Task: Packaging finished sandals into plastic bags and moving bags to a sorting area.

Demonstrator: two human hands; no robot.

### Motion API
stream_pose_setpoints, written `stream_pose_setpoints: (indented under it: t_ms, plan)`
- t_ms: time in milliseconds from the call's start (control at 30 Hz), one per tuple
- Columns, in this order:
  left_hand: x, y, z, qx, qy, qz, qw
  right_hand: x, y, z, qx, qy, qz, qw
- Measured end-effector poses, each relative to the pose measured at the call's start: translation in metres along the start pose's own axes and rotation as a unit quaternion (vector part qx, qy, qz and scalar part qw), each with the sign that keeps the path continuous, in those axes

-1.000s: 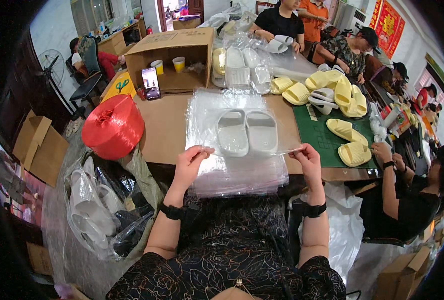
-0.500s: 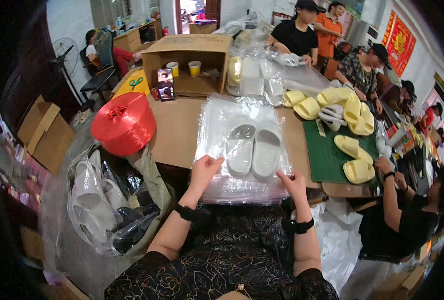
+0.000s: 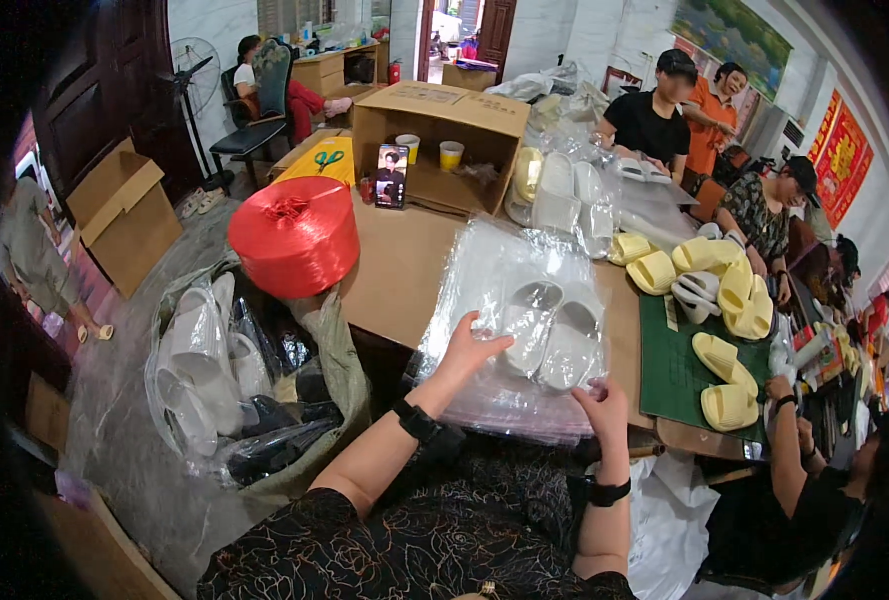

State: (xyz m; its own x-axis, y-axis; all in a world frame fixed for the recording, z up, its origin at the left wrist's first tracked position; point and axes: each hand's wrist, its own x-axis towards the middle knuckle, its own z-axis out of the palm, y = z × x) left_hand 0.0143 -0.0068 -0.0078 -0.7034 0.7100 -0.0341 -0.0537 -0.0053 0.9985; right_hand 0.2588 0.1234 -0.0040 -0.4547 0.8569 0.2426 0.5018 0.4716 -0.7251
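While the left hand [image 3: 470, 352] lay flat with its fingers spread on the pair of white slippers [image 3: 555, 335], the right hand [image 3: 605, 407] pinched the near edge of the clear plastic bag [image 3: 495, 290] around them, atop a stack of such bags. Bagging looked in hand; sealing or lifting the packed pair seemed to call for a firmer two-handed hold. Left of the grip stood a red spool of twine [image 3: 295, 235] and a sack of packed slippers [image 3: 230, 380]; right, yellow slippers [image 3: 720, 290] crowded a green mat [image 3: 670, 365].
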Motion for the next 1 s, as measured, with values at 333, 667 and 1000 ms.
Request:
stream_pose_setpoints:
  t_ms: [333, 667, 1000]
  plan:
    - [-0.016, 0.034, 0.008, -0.095, -0.128, -0.109, 0.981, 0.009, 0.009, -0.001, 0.27, 0.013, 0.121, 0.955]
    - [-0.025, 0.007, 0.019, -0.15, -0.127, -0.05, 0.979, -0.001, 0.006, 0.006, 0.577, -0.019, 0.155, 0.801]
    - [-0.055, 0.053, 0.028, -0.403, -0.261, -0.116, 0.87, -0.021, -0.07, 0.015, 0.579, -0.003, 0.005, 0.815]
